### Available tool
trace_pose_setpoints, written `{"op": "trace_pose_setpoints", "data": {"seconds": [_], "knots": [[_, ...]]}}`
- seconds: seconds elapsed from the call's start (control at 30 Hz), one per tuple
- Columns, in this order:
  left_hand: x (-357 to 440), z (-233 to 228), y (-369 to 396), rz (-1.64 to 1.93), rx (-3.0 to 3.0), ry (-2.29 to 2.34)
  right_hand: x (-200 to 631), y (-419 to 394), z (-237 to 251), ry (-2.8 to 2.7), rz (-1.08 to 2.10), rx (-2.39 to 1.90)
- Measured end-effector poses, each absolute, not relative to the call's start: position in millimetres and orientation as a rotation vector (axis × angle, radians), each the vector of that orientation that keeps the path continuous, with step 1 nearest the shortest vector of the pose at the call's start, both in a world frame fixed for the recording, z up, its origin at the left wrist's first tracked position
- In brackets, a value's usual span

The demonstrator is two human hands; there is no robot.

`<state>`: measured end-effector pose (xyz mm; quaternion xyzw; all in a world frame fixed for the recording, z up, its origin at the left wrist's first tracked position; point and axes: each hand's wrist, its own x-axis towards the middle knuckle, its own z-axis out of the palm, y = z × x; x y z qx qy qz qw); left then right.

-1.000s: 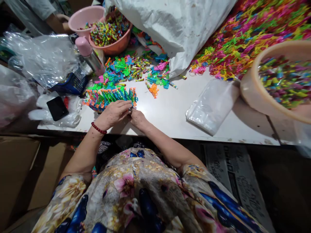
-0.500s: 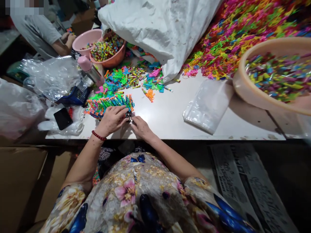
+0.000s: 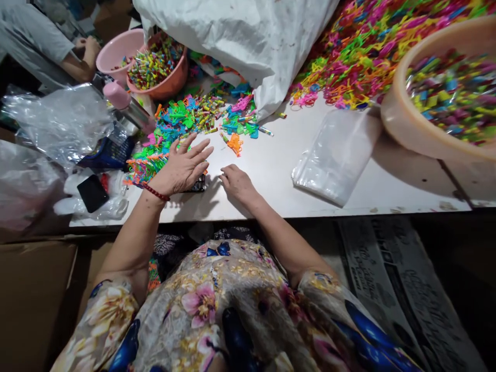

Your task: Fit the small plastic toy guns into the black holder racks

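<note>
My left hand [image 3: 183,168], a red bead bracelet [image 3: 151,191] at its wrist, is open with fingers spread, over a row of small colourful plastic pieces [image 3: 144,168]. That hand largely hides the row. Beneath its thumb side, the end of a small black rack [image 3: 200,184] shows. My right hand [image 3: 238,184] is just right of the rack, apart from it, above the white table. Its fingers are loosely bent, thumb and fingertips slightly apart, with nothing visible in them. Beyond the hands lies an orange plastic piece [image 3: 234,144], near a heap of green and blue pieces [image 3: 180,116].
A clear plastic bag stack [image 3: 329,163] lies on the white table [image 3: 271,175]. Tubs of short colourful tubes stand right [image 3: 395,98] and back left [image 3: 166,88]. A pink-capped bottle [image 3: 129,108], black phone [image 3: 92,193] and white sack [image 3: 240,41] surround the area. A co-worker's arm [image 3: 77,64] shows left.
My left hand has lifted off the row and spread its fingers, moving slightly farther from me. My right hand has drawn away rightward from the black rack. The view has shifted slightly.
</note>
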<state>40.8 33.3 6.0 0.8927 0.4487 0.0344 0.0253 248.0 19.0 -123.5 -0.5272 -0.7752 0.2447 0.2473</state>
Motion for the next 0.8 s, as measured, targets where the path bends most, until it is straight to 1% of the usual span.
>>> {"op": "trace_pose_setpoints", "data": {"seconds": [0.13, 0.33, 0.53, 0.63, 0.8], "knots": [[45, -2, 42, 0.046, 2.736, 1.335, 252, 37, -114, -2.114, 0.595, -1.541], [38, -5, 48, 0.259, 2.788, 1.102, 268, 53, -125, -2.002, 0.603, -1.617], [32, -7, 49, 0.364, 2.749, 1.084, 275, 56, -138, -1.962, 0.6, -1.586], [32, -9, 48, 0.364, 2.761, 1.075, 275, 71, -135, -1.98, 0.51, -1.597], [33, -9, 48, 0.383, 2.758, 1.085, 271, 116, -128, -2.116, 0.27, -1.566]]}}
